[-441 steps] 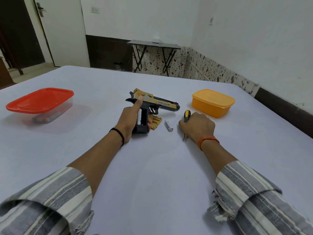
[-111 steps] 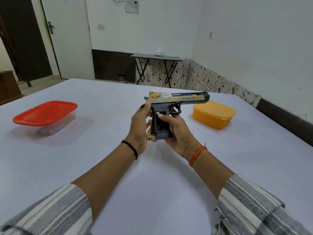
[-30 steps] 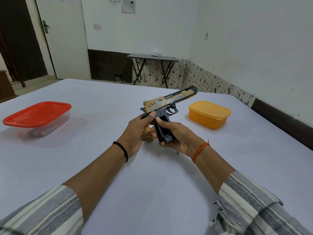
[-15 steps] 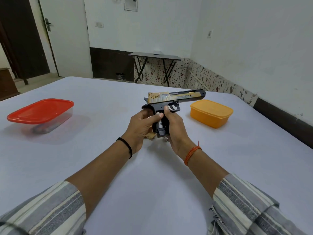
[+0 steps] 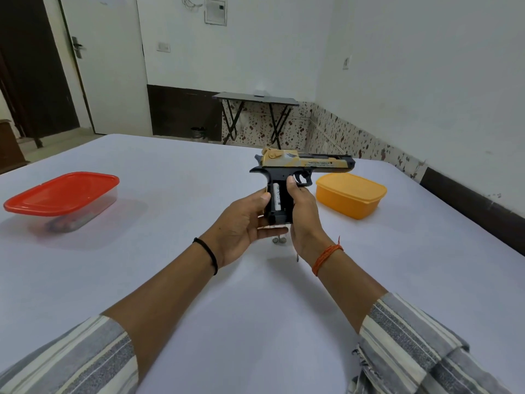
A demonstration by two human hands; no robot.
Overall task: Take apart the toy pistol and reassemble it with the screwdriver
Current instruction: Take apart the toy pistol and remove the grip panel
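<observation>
The toy pistol [image 5: 306,163], black with a gold slide, is held upright above the table, its barrel pointing right. Its grip is open on the side facing me, with a white battery [image 5: 276,198] seated inside. My left hand [image 5: 241,226] cups the grip from the left and below, thumb against its rear edge. My right hand [image 5: 304,220] grips the front of the grip, thumb near the trigger guard. A small metal piece [image 5: 279,240] lies on the table under the hands. Only the screwdriver tip [image 5: 297,257] shows below my right wrist.
A clear box with a red lid [image 5: 61,191] stands at the left of the white table [image 5: 255,308]. A yellow lidded box [image 5: 350,194] stands just right of the pistol. A folding side table [image 5: 255,98] stands against the far wall.
The pistol has been lifted slightly and my right thumb has slid up the grip, so the white battery inside now shows. Both hands stay on the grip.
</observation>
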